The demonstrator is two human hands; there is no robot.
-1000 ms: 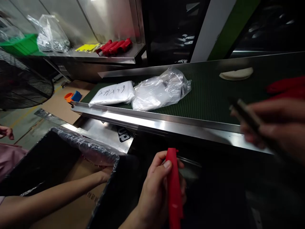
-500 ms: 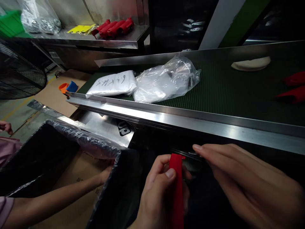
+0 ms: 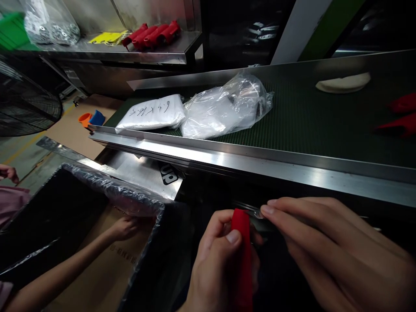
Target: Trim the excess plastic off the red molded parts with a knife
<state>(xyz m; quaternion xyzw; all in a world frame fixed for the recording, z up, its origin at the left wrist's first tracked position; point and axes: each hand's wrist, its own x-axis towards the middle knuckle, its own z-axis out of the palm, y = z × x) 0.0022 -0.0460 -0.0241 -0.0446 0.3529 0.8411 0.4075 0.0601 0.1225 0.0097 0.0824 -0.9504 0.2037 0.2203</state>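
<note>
My left hand (image 3: 212, 260) is closed around a red plastic part (image 3: 242, 255), holding it upright with the thumb flat on its near face. Beside the part's top edge, my right hand (image 3: 312, 234) pinches a thin shiny metal piece (image 3: 257, 213) between thumb and fingertips. This piece looks like a small blade, but its exact kind is hard to make out in the dark. It points left, close to the red part's upper right edge; I cannot tell whether they touch. The fingers behind the red part are mostly hidden.
A conveyor belt (image 3: 292, 125) with a metal rail (image 3: 260, 162) runs ahead, bearing plastic-wrapped white packs (image 3: 152, 113), a cream curved piece (image 3: 344, 83) and red parts (image 3: 401, 125). At left, a co-worker's arm (image 3: 78, 255) reaches into a lined carton (image 3: 159, 212). A fan (image 3: 29, 99) stands beyond.
My right fingertips have moved slightly down and left with the metal piece, nearer the red part. The co-worker's hand has shifted left and up inside the carton.
</note>
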